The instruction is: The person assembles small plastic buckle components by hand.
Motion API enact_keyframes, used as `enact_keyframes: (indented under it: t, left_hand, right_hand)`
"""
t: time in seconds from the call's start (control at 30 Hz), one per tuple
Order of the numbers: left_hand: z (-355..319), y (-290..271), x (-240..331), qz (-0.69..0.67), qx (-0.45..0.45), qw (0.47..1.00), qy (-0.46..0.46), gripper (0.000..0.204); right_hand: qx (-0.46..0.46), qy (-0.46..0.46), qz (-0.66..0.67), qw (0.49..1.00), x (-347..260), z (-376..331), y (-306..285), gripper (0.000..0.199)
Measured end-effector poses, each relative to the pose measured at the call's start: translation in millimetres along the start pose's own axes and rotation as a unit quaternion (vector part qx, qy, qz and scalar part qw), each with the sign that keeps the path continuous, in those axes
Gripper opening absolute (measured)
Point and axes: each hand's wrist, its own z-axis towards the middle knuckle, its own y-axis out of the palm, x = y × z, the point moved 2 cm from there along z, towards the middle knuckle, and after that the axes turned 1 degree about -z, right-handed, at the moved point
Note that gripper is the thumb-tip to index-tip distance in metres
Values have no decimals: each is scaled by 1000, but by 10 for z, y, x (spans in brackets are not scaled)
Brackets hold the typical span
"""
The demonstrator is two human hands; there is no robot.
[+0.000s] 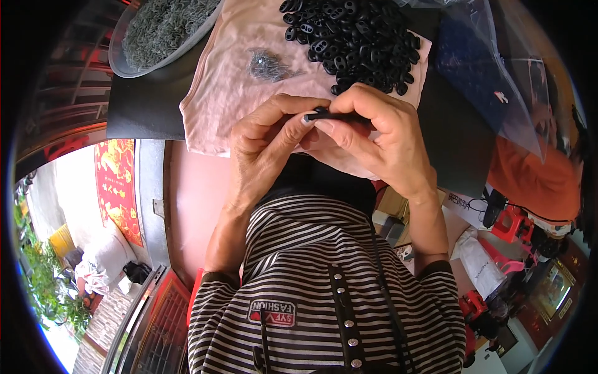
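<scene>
Both hands meet just above the near part of a pink cloth (215,93). Between my fingertips is a small black plastic cord lock (339,116), seen nearly edge-on and partly covered by the fingers. My left hand (268,134) is closed, its thumb and forefinger pinching the left end. With thumb and bent forefinger, my right hand (386,134) grips the other end. Beyond the hands, a heap of black two-hole cord locks (358,47) lies on the cloth. To its left is a little pile of fine grey metal springs (269,66).
A clear plastic tub (118,59) full of small grey springs stands at the far left. The cloth lies over a black tabletop (140,106). Clear plastic sheeting (498,68) covers the right side. Below it on the right are orange fabric (536,181) and red objects (514,225).
</scene>
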Motion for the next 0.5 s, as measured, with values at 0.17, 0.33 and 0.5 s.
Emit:
enact_keyframes:
  t: [0.17, 0.33, 0.5]
  left_hand:
    - [-13, -27, 8, 28, -75, 996, -29, 16]
    - [-28, 49, -57, -56, 3, 998, -36, 17]
    - [119, -62, -118, -196, 106, 975, -22, 18]
  right_hand:
    - [-97, -47, -76, 991, -16, -22, -55, 17]
    - [-22, -33, 22, 999, 45, -48, 100, 13]
    - [49, 148, 148, 977, -10, -125, 49, 12]
